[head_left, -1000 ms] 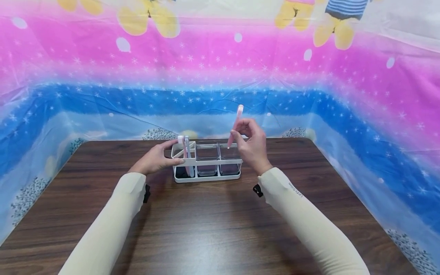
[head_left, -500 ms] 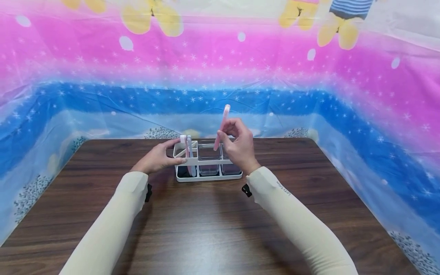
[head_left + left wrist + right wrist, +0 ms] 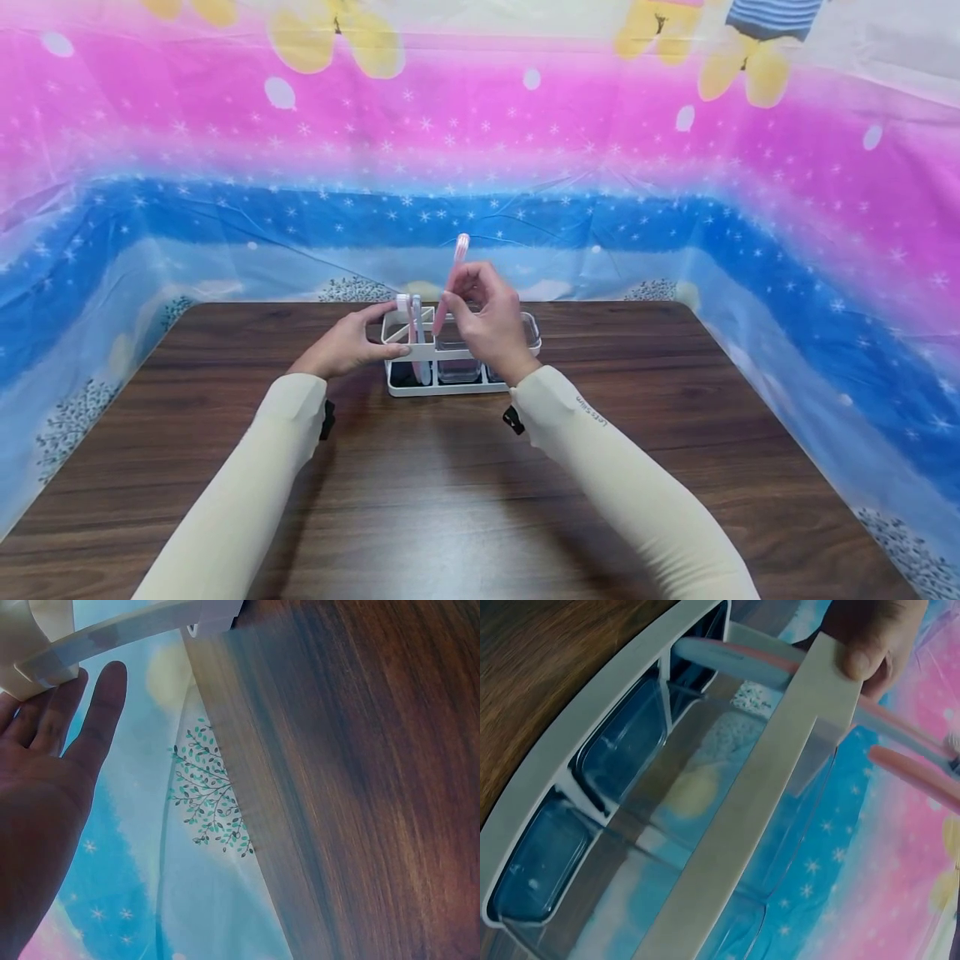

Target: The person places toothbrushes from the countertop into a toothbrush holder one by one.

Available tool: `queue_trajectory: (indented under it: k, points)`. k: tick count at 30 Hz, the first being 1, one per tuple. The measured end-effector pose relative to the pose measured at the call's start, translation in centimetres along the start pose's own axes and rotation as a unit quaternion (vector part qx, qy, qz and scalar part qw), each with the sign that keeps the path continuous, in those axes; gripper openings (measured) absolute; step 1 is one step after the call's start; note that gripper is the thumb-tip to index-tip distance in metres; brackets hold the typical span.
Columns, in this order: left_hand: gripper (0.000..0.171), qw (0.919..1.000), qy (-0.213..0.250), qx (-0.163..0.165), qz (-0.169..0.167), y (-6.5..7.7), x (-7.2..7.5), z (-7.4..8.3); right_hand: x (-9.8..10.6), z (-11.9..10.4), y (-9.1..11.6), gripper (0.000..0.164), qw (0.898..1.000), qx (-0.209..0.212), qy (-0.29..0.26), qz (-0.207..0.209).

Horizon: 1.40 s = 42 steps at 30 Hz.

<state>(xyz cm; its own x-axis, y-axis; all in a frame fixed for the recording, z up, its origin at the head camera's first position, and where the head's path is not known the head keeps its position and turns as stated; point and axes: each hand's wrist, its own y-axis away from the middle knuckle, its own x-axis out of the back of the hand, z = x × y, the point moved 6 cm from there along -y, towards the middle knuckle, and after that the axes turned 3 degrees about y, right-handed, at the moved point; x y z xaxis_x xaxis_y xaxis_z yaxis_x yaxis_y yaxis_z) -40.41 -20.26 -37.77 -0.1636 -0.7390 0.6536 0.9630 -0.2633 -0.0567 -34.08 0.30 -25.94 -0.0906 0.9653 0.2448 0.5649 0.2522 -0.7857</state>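
A white toothbrush holder (image 3: 412, 390) stands near the table's far edge. My left hand (image 3: 341, 346) grips its left end, thumb on the front rail (image 3: 780, 765) and fingers at the back. Two toothbrushes (image 3: 417, 321), one pinkish and one pale blue-grey, stand in the left compartment, bristles up. My right hand (image 3: 491, 321) pinches a pink toothbrush (image 3: 456, 267) between thumb and fingers, head up and slightly tilted. Its lower end hangs just right of that compartment in the head view; the right wrist view shows the handle's end (image 3: 885, 759) free, above the rail.
Clear cups (image 3: 459, 371) fill the holder's middle and right compartments; my right hand partly hides the right one. The dark wooden table (image 3: 420, 500) stretches in front. A printed pink and blue cloth (image 3: 480, 175) hangs round the table's back and sides.
My right hand has moved left with the pink toothbrush, from over the right cup to beside the left compartment, slightly lower. The left hand keeps its grip on the holder.
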Motion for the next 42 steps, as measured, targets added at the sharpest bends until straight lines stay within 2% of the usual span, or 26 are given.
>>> queue_trajectory:
  k: [12,17,20,24,34,42]
  points:
    - [0.101,1.0,0.002,0.007,0.004,0.0,-0.1,0.1,-1.2,0.6,0.2,0.016,1.0,-0.01,0.017,-0.017]
    - [0.099,1.0,-0.001,0.0,0.004,0.0,0.0,0.0,-2.3,4.1,0.7,0.015,0.997,-0.053,0.032,-0.052]
    - [0.099,1.0,0.003,-0.003,0.002,0.0,-0.1,0.1,-2.8,6.1,1.2,0.014,0.992,-0.083,0.057,-0.077]
    - [0.101,1.0,0.005,-0.001,-0.001,0.1,-0.3,0.3,-3.1,7.2,1.6,0.014,0.985,-0.107,0.089,-0.101]
    - [0.099,0.9998,0.019,-0.008,-0.003,-0.2,-0.3,0.3,-3.3,8.0,2.3,0.01,0.97,-0.141,0.144,-0.138]
    - [0.1,0.9999,0.01,-0.003,-0.005,0.0,-0.4,0.1,-3.3,8.8,3.0,0.006,0.949,-0.185,0.197,-0.163]
